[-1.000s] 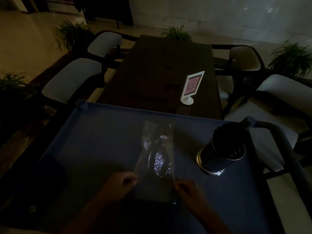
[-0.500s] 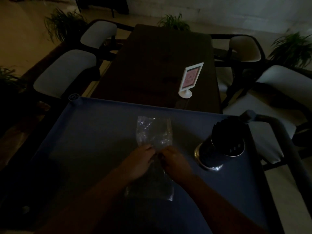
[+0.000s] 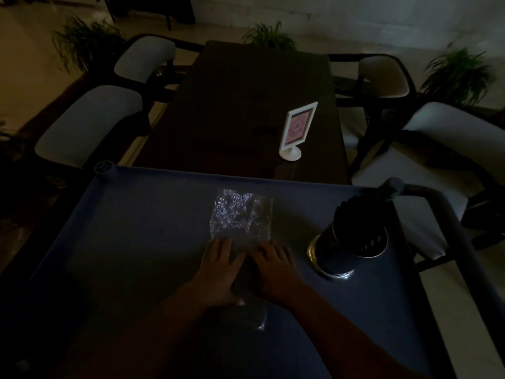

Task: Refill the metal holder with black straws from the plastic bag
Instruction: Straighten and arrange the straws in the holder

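1. Head view: it is very dim. A clear, crinkled plastic bag [image 3: 241, 217] lies flat on the blue, rimmed cart tray [image 3: 142, 231], the surface serving as desk here.
2. Both hands rest side by side on the bag's near half: the left hand [image 3: 218, 269] and the right hand [image 3: 273, 265] lie palm down with fingers spread, pressing and not gripping.
3. The dark cylindrical metal holder [image 3: 352, 242] stands to the right, near the bag but apart from it, already showing black straws [image 3: 352, 212] at its top.
4. I judge the refill nearly done: the bag looks flat and almost empty, though darkness hides any straws left inside.
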Tool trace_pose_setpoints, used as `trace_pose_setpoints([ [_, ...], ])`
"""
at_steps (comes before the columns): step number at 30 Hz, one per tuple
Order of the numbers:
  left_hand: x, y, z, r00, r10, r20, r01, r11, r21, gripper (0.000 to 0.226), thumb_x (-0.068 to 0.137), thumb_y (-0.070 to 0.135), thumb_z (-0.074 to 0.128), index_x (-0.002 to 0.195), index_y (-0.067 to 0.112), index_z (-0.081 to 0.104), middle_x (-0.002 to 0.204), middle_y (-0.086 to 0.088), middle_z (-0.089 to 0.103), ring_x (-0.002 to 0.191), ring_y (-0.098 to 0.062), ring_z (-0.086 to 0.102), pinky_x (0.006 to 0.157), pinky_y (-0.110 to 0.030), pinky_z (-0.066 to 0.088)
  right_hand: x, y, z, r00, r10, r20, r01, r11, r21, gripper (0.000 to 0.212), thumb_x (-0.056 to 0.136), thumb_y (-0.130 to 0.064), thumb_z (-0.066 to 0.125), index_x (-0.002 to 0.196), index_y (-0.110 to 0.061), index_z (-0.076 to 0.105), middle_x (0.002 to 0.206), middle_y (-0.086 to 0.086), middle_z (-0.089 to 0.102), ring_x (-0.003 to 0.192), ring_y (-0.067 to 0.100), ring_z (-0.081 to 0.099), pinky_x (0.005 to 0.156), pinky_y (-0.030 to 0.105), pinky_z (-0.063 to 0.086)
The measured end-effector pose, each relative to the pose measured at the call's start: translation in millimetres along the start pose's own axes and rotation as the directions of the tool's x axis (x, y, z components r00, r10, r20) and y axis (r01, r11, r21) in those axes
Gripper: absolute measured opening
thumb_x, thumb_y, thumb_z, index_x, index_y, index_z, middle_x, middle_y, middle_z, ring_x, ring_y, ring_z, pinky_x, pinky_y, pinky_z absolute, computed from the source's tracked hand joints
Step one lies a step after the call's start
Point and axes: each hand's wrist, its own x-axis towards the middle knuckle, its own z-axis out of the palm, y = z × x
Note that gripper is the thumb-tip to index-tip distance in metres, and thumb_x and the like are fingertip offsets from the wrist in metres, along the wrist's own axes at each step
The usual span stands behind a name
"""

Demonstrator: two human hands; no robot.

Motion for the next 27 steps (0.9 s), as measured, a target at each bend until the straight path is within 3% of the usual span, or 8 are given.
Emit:
trace_pose_setpoints([
  [7, 14, 4, -20, 0.993, -0.066, -0.093, 0.059, 0.996, -0.070, 0.085, 0.075, 0.057, 0.064, 0.147, 0.030, 0.028, 0.158, -0.009, 0.016, 0.145, -0.037, 0.014, 0.118, -0.050, 0.021, -29, 4, -33, 0.989, -0.059, -0.137, 0.090, 0.970, 0.228, 0.056, 0.086, -0.042, 0.048, 0.136, -0.016, 0.047, 0.138, 0.011, 0.050, 0.126, 0.031, 0.049, 0.103, 0.042, 0.043],
  [11, 13, 11, -47, 0.981, -0.008, -0.196, -0.057, 0.945, -0.323, 0.029, 0.085, 0.031, 0.065, 0.114, 0.029, 0.062, 0.123, 0.000, 0.064, 0.109, -0.014, 0.060, 0.097, -0.036, 0.050, -57, 4, -76, 0.980, -0.076, -0.183, 0.149, 0.893, 0.426, 0.030, 0.090, -0.037, 0.055, 0.113, -0.021, 0.065, 0.108, 0.004, 0.070, 0.097, 0.019, 0.066, 0.084, 0.040, 0.053],
  [15, 8, 65, -89, 0.933, 0.036, -0.358, -0.225, 0.835, -0.502, 0.018, 0.089, 0.010, 0.062, 0.106, 0.013, 0.067, 0.098, 0.003, 0.068, 0.088, -0.009, 0.062, 0.080, -0.022, 0.051, -95, 23, -116, 0.946, 0.045, -0.321, 0.162, 0.793, 0.587, 0.017, 0.090, -0.021, 0.063, 0.106, -0.019, 0.070, 0.097, -0.005, 0.072, 0.088, 0.006, 0.067, 0.080, 0.023, 0.054],
  [17, 3, 95, -106, 0.896, 0.042, -0.443, -0.325, 0.741, -0.588, 0.008, 0.090, 0.013, 0.063, 0.096, 0.009, 0.066, 0.089, -0.005, 0.068, 0.078, -0.011, 0.060, 0.072, -0.024, 0.047, -117, 38, -135, 0.917, 0.139, -0.375, 0.186, 0.681, 0.708, 0.010, 0.090, -0.016, 0.063, 0.096, -0.018, 0.070, 0.088, -0.001, 0.072, 0.082, 0.011, 0.069, 0.077, 0.028, 0.055],
  [19, 2, 120, -113, 0.868, -0.003, -0.497, -0.392, 0.610, -0.688, 0.022, 0.087, 0.026, 0.068, 0.096, 0.007, 0.062, 0.089, -0.013, 0.067, 0.077, -0.017, 0.060, 0.070, -0.031, 0.048, -134, 56, -148, 0.866, 0.237, -0.440, 0.233, 0.587, 0.775, 0.010, 0.090, -0.017, 0.060, 0.087, -0.021, 0.069, 0.081, 0.006, 0.071, 0.076, 0.021, 0.069, 0.072, 0.038, 0.057],
  [22, 10, 141, -105, 0.860, -0.060, -0.507, -0.415, 0.498, -0.762, 0.064, 0.064, 0.055, 0.074, 0.118, 0.030, 0.050, 0.117, 0.004, 0.058, 0.106, -0.011, 0.057, 0.087, -0.033, 0.050, -149, 86, -159, 0.735, 0.425, -0.528, 0.328, 0.458, 0.826, 0.013, 0.093, -0.007, 0.057, 0.082, -0.010, 0.064, 0.072, 0.008, 0.066, 0.066, 0.019, 0.064, 0.061, 0.029, 0.054],
  [25, 16, 155, -91, 0.889, -0.019, -0.458, -0.397, 0.468, -0.790, 0.109, 0.059, 0.054, 0.080, 0.148, 0.036, 0.019, 0.146, 0.014, 0.031, 0.133, -0.006, 0.034, 0.105, -0.035, 0.037, -152, 119, -156, 0.597, 0.617, -0.513, 0.348, 0.377, 0.858, 0.009, 0.093, 0.000, 0.054, 0.086, 0.007, 0.055, 0.067, 0.014, 0.056, 0.057, 0.014, 0.054, 0.054, 0.024, 0.046],
  [27, 19, 163, -83, 0.913, -0.009, -0.407, -0.362, 0.440, -0.822, 0.117, 0.064, 0.046, 0.084, 0.151, 0.035, 0.007, 0.147, 0.012, 0.026, 0.136, -0.006, 0.025, 0.106, -0.036, 0.034, -147, 139, -148, 0.610, 0.630, -0.480, 0.306, 0.372, 0.876, 0.004, 0.090, 0.000, 0.058, 0.094, 0.002, 0.056, 0.078, 0.014, 0.060, 0.067, 0.012, 0.059, 0.062, 0.029, 0.049],
])
